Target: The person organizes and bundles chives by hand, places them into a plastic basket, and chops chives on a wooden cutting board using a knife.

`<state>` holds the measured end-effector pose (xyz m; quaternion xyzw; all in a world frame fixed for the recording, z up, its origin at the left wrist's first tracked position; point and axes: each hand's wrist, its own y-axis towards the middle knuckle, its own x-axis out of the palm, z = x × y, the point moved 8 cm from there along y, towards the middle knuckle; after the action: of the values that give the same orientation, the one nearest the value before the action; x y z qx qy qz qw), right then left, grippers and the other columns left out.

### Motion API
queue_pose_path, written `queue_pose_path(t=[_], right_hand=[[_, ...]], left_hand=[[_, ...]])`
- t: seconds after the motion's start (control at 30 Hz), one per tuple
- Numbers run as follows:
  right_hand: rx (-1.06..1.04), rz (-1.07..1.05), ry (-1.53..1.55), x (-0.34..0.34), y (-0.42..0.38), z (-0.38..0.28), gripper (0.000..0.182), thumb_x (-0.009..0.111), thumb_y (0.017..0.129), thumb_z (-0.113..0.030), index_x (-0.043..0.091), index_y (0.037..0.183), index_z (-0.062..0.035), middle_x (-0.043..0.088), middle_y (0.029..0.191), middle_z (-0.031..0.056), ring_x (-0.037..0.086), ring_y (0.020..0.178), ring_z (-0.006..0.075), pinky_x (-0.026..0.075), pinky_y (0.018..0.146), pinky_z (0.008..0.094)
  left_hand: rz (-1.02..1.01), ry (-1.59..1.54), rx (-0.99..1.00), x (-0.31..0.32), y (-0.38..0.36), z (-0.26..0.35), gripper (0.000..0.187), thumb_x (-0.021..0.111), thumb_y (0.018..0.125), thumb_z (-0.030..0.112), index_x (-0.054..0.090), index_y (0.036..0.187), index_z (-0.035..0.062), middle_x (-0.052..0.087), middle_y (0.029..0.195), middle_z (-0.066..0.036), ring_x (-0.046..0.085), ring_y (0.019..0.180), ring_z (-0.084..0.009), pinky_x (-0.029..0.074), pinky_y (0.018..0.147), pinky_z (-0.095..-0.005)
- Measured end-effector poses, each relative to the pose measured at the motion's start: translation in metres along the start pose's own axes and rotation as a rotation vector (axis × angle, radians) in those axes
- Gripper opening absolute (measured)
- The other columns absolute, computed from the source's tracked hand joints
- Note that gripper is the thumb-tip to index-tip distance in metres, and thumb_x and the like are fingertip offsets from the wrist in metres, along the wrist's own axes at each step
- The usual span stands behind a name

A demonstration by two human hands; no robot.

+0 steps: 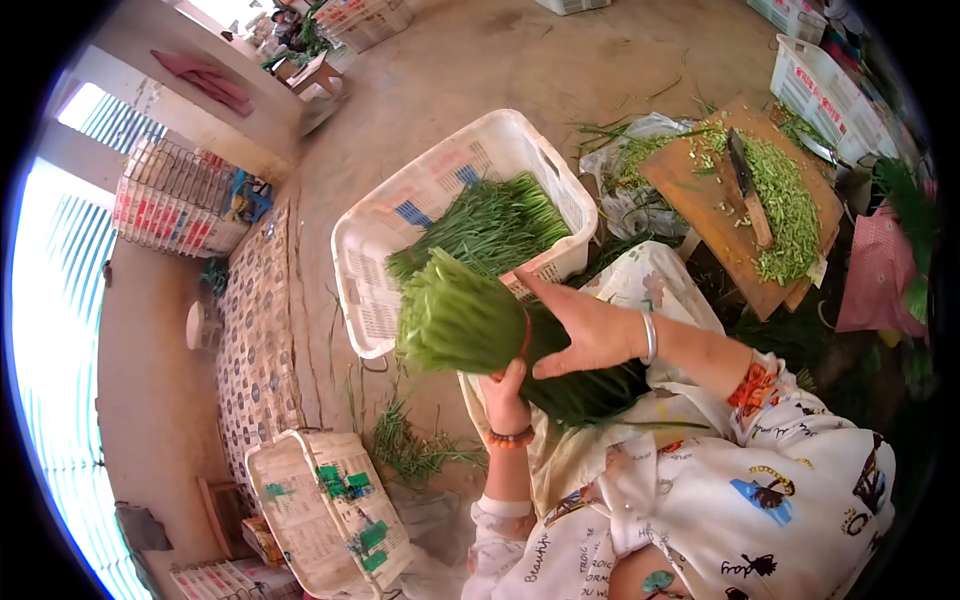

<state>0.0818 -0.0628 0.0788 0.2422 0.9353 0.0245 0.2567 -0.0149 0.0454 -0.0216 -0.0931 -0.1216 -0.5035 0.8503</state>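
A thick bundle of garlic chives lies slanted across my lap, pale cut ends toward the upper left and dark leaves trailing to the right. A thin red band circles it. My left hand, above a beaded bracelet, grips the bundle from below beside the band. Spanning the bundle on its leafy side is my right hand, with a silver bangle at the wrist; its thumb and forefinger lie apart around the chives, and the other fingers are mostly hidden. Just beyond, a white plastic basket holds more chives.
To the right, a wooden board carries a knife and chopped green pieces. An empty-looking crate stands at lower left near scattered trimmings. Stacked crates line the wall; another crate is at upper right.
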Motion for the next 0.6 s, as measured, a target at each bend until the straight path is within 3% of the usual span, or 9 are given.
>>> queue_pose_path(t=[0.13,0.2,0.27,0.3,0.33,0.43,0.53,0.57,0.6], right_hand=[[-0.011,0.217,-0.023,0.028,0.004,0.008,0.094,0.068,0.063,-0.037,0.015,0.126,0.008,0.043,0.113,0.0264,0.043,0.107,0.0337,0.034,0.091,0.037],[0.039,0.341,-0.025,0.018,0.01,0.01,0.092,0.069,0.062,-0.035,0.018,0.126,0.0072,0.045,0.111,0.0243,0.045,0.106,0.0322,0.035,0.09,0.0361],[-0.039,0.313,0.284,0.001,0.017,0.007,0.086,0.072,0.06,-0.029,0.024,0.123,0.0038,0.048,0.108,0.0192,0.048,0.101,0.0286,0.038,0.088,0.0336],[0.044,0.277,0.298,-0.005,0.016,0.009,0.08,0.073,0.059,-0.024,0.028,0.121,0.0008,0.05,0.107,0.0137,0.05,0.099,0.0224,0.039,0.085,0.0304],[0.039,0.283,0.292,-0.015,0.016,0.012,0.08,0.073,0.059,-0.024,0.028,0.121,0.0008,0.05,0.107,0.0137,0.05,0.099,0.0224,0.039,0.085,0.0304],[0.019,0.084,0.541,-0.016,0.018,0.011,0.077,0.07,0.062,-0.022,0.029,0.123,-0.0005,0.051,0.107,0.0086,0.048,0.096,0.0147,0.039,0.084,0.0279],[0.038,-0.058,0.606,0.0,0.018,0.002,0.078,0.068,0.064,-0.024,0.026,0.125,-0.0003,0.048,0.111,0.0113,0.047,0.099,0.016,0.038,0.086,0.0286],[-0.034,-0.085,0.555,0.006,0.018,-0.014,0.081,0.065,0.072,-0.024,0.016,0.132,-0.0016,0.031,0.128,0.0111,0.029,0.118,0.0156,0.023,0.099,0.0304],[-0.038,-0.084,0.555,0.007,0.022,-0.014,0.081,0.065,0.072,-0.024,0.016,0.132,-0.0016,0.031,0.128,0.0111,0.029,0.118,0.0156,0.023,0.099,0.0304]], left_hand=[[0.135,0.276,-0.035,0.026,0.006,0.021,0.038,0.052,0.078,0.009,0.04,0.113,0.0012,0.047,0.105,-0.008,0.047,0.096,-0.0156,0.039,0.082,-0.0277],[0.184,0.275,0.041,0.034,0.005,0.031,0.051,0.056,0.075,0.008,0.031,0.12,0.003,0.043,0.109,-0.008,0.044,0.102,-0.0165,0.037,0.085,-0.0285],[-0.105,0.415,0.039,0.059,-0.001,0.048,0.067,0.061,0.071,0.008,0.021,0.125,0.0034,0.038,0.116,-0.009,0.04,0.109,-0.018,0.033,0.091,-0.0316],[-0.133,0.451,0.172,0.054,-0.001,0.06,0.073,0.063,0.068,0.008,0.021,0.127,0.0027,0.038,0.119,-0.01,0.039,0.111,-0.0192,0.027,0.095,-0.0344],[-0.161,0.569,0.118,0.043,-0.001,0.067,0.082,0.068,0.066,0.015,0.017,0.128,-0.0036,0.038,0.121,-0.013,0.04,0.11,-0.0208,0.033,0.091,-0.0318],[-0.178,0.458,0.134,0.003,0.02,0.084,0.077,0.071,0.065,0.023,0.029,0.125,-0.0016,0.043,0.117,-0.011,0.043,0.107,-0.0208,0.035,0.089,-0.0336],[-0.381,0.307,0.027,0.01,0.032,0.05,0.08,0.073,0.062,0.037,0.035,0.122,0.0003,0.045,0.116,-0.011,0.044,0.106,-0.0211,0.035,0.089,-0.0352],[-0.349,0.159,0.087,0.015,0.032,0.047,0.084,0.073,0.06,0.041,0.035,0.122,0.0006,0.045,0.117,-0.011,0.044,0.106,-0.0212,0.036,0.089,-0.0354],[-0.321,0.007,0.144,0.027,0.032,0.055,0.087,0.074,0.058,0.046,0.035,0.122,0.001,0.044,0.117,-0.011,0.045,0.106,-0.0212,0.037,0.088,-0.0356]])
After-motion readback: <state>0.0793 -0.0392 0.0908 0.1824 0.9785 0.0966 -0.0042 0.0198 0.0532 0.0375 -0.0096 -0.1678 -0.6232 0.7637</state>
